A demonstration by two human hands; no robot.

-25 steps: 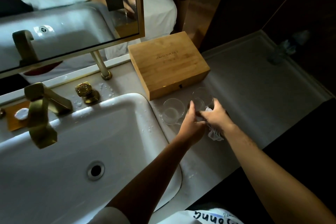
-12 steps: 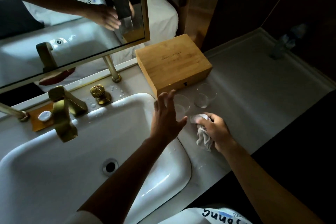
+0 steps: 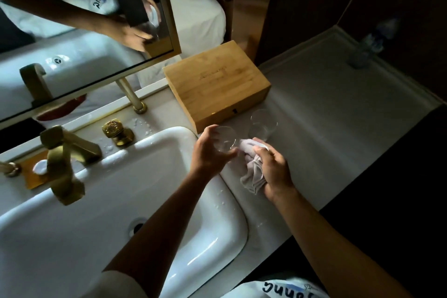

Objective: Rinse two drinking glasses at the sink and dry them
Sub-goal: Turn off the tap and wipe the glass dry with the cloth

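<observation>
Left hand (image 3: 210,152) curled round 1 clear drinking glass (image 3: 224,139), fingers and thumb wrapped on its wall, at the right rim of the white sink (image 3: 96,237), just near of the wooden box (image 3: 217,84). Whether that glass sat on the table (image 3: 326,116) or was lifted off it, could not tell. Right hand (image 3: 273,169) gripped a pale crumpled cloth (image 3: 252,172), fingers curled over it; the far end of the cloth touched or sat just beside the held glass, the rest hung below the hand toward the table. 2nd glass (image 3: 263,126) stood upright on the table, right of the 1st, near the box's near edge, apart from both hands, just far of the cloth. Sink basin sat left of the hands, drain (image 3: 137,226) in its bottom, water drops on its right rim and on the table around it. Brass faucet (image 3: 64,162) at the far-left of the sink, brass knob (image 3: 117,132) right of it. Framed mirror (image 3: 84,31) stood behind on brass legs, reflecting an arm and the sink. Blurred bottle (image 3: 370,43) at the far-right corner of the table, well apart from the glasses.
</observation>
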